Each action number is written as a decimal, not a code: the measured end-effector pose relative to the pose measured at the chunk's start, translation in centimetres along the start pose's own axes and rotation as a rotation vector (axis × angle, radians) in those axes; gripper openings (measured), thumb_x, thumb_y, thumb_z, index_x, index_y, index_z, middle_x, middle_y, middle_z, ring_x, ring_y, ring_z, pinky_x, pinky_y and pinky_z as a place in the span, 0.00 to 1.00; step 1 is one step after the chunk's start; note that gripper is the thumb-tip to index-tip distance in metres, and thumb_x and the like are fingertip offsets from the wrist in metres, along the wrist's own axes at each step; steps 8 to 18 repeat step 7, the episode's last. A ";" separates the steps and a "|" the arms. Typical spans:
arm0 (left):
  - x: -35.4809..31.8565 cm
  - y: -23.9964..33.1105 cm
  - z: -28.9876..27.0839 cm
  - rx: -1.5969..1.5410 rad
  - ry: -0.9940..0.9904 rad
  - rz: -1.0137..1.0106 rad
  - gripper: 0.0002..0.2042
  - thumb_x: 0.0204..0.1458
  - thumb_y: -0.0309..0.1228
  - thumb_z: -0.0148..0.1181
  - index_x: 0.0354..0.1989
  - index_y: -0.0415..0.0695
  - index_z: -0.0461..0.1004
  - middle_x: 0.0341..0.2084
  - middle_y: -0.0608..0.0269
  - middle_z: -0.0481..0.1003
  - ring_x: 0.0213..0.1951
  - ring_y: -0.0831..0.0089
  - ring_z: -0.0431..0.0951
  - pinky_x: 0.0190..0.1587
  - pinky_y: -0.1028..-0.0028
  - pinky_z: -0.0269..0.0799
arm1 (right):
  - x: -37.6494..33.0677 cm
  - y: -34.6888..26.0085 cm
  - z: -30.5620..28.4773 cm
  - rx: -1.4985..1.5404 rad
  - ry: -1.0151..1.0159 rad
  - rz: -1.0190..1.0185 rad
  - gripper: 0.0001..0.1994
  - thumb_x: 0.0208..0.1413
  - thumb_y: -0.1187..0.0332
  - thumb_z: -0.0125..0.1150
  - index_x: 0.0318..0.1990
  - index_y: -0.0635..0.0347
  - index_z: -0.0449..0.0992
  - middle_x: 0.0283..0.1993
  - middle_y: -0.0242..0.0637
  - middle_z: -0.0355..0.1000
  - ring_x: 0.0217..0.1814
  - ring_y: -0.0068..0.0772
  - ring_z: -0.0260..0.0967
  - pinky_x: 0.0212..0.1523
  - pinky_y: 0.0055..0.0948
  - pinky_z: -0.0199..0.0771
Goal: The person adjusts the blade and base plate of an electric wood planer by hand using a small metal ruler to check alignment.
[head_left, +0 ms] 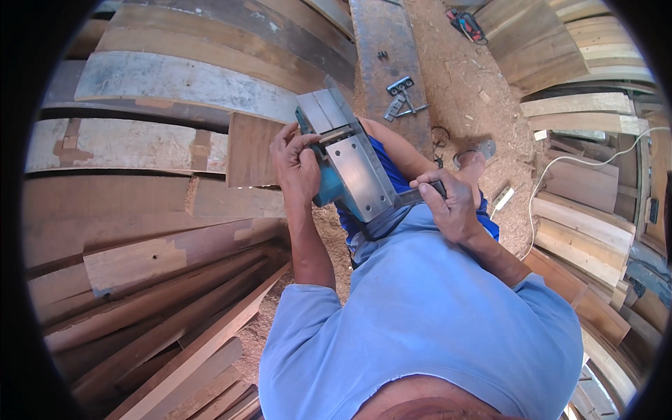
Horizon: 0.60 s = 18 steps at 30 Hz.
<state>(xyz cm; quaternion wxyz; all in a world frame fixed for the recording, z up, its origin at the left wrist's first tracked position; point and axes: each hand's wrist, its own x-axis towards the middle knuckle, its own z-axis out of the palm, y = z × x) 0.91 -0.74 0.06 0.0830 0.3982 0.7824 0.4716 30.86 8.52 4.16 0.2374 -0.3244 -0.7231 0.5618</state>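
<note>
An electric hand planer (359,171) with a teal body lies upside down across my lap, its silver sole facing up. My left hand (295,157) is closed round the planer's left side, fingers by the blade slot (336,135). In my closed right hand (448,203) is the dark arm of a metal square (413,198). Its long thin blade stands on edge along the planer's right side, close against the sole. How much of the blade touches the sole, I cannot tell.
Wooden boards (126,143) are stacked at left, with more timber (584,231) at right. Ahead, a plank (383,42) bears a metal jig (400,87) and small dark pieces (382,55). A red-and-black tool (467,26), white cable (553,164) and sawdust lie on the floor.
</note>
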 end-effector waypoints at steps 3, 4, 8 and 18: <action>0.0 0.0 0.0 -0.004 -0.004 -0.013 0.17 0.47 0.20 0.51 0.39 0.44 0.87 0.60 0.45 0.74 0.60 0.51 0.72 0.66 0.56 0.68 | -0.2 0.3 0.1 0.012 0.016 -0.017 0.09 0.70 0.69 0.59 0.48 0.68 0.78 0.38 0.41 0.83 0.35 0.22 0.76 0.37 0.26 0.75; 0.0 0.0 0.0 -0.005 -0.006 -0.017 0.17 0.47 0.20 0.51 0.39 0.44 0.87 0.60 0.45 0.74 0.60 0.51 0.72 0.66 0.56 0.68 | -0.2 0.3 0.1 0.014 0.018 -0.015 0.10 0.70 0.69 0.59 0.48 0.68 0.78 0.38 0.41 0.83 0.35 0.22 0.76 0.37 0.26 0.75; 0.0 -0.2 0.0 -0.013 -0.009 -0.023 0.17 0.47 0.20 0.51 0.39 0.44 0.87 0.60 0.45 0.74 0.61 0.51 0.72 0.66 0.55 0.68 | -0.3 0.6 0.2 0.030 -0.012 0.022 0.10 0.71 0.67 0.59 0.48 0.67 0.78 0.39 0.41 0.83 0.36 0.23 0.77 0.39 0.26 0.76; 0.0 -0.2 0.0 -0.013 -0.009 -0.023 0.17 0.47 0.20 0.51 0.39 0.44 0.87 0.60 0.45 0.74 0.61 0.51 0.72 0.66 0.55 0.68 | -0.3 0.6 0.2 0.030 -0.012 0.022 0.10 0.71 0.67 0.59 0.48 0.67 0.78 0.39 0.41 0.83 0.36 0.23 0.77 0.39 0.26 0.76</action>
